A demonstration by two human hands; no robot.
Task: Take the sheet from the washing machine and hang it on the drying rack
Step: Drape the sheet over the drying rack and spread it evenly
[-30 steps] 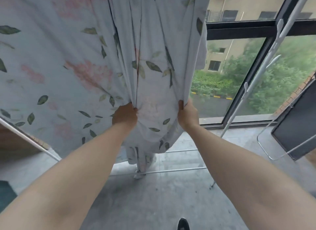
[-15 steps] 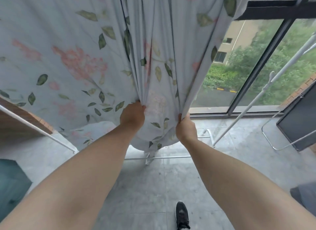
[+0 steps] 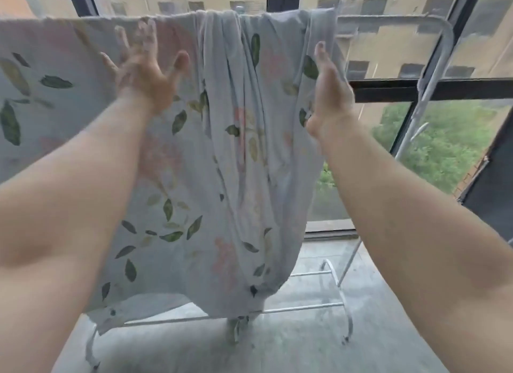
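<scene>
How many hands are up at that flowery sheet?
2: left hand spread against the sheet, upper left; right hand at its bunched right edge.

Sheet (image 3: 222,164) blocks ahead; free gap between it and rack upright (image 3: 447,39).

Window-backlit daylight, motion blur, edge distortion

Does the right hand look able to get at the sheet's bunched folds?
Probably yes: the right hand is raised at the right edge of the sheet, beside the bunched folds, nothing between.
</scene>
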